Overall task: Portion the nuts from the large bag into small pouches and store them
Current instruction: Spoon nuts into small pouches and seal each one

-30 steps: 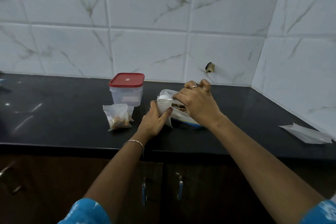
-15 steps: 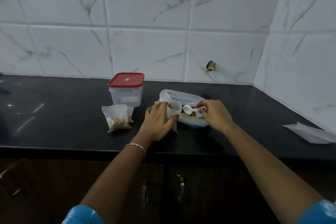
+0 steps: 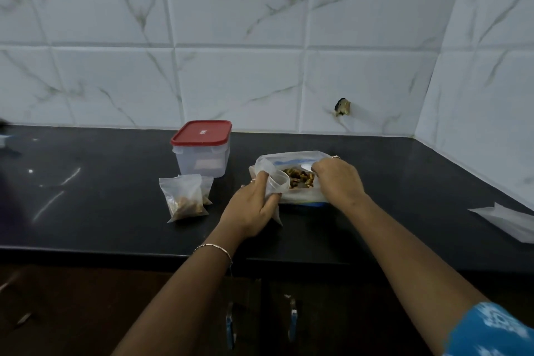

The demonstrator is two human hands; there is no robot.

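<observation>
left hand (image 3: 254,206): seen at centre frame; fingers and thumb are curled round the small pouch (image 3: 275,186), and its mouth is held open.
right hand (image 3: 339,180): seen just right of centre, at the large bag's mouth; fingers are curled, and a white spoon (image 3: 305,166) is pinched at the fingertips, mostly hidden.
small pouch: clear, held upright against the left side of the large bag, lower corner near the worktop (image 3: 101,211).
large bag (image 3: 300,199): rests on the worktop at centre frame, top open, blue strip along the base.
nuts (image 3: 299,178): brown, seen inside the large bag's open mouth, between the two hands.
filled pouches (image 3: 185,201): two, one behind the other, placed left of centre, apart from the left hand.
container (image 3: 202,153): clear with a red lid, closed, placed behind the filled pouches near the tiled wall.
plastic sheet (image 3: 508,220): flat and white, lies at the right edge, well apart from the rest.
</observation>
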